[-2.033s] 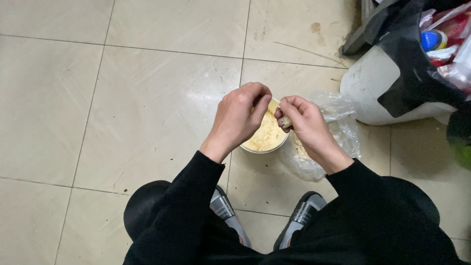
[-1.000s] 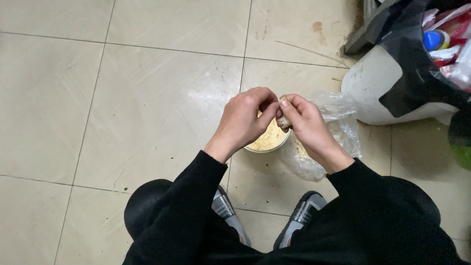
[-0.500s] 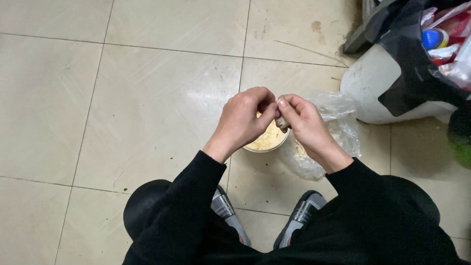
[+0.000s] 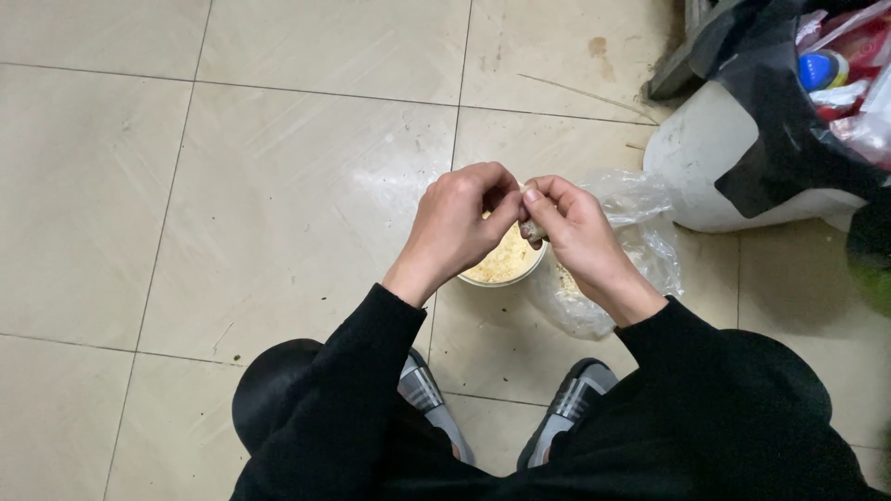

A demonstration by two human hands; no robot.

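A small pale morsel (image 4: 532, 228) (kind cannot be told) is pinched between the fingertips of the left hand (image 4: 457, 227) and right hand (image 4: 577, 234), above a white bowl (image 4: 516, 275) of yellowish crumbs on the tiled floor (image 4: 278, 186). Fragments could be dropped outside the bowl if the pinch slips. A clear plastic bag (image 4: 631, 250) lies just right; a lined bin (image 4: 742, 158) crowds the far right.

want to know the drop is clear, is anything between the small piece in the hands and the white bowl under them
Nothing visible. Both hands, left hand and right hand, pinch the small pale piece directly above the round white bowl of yellowish crumbs. The clear plastic bag lies beside the bowl on its right, not over it.
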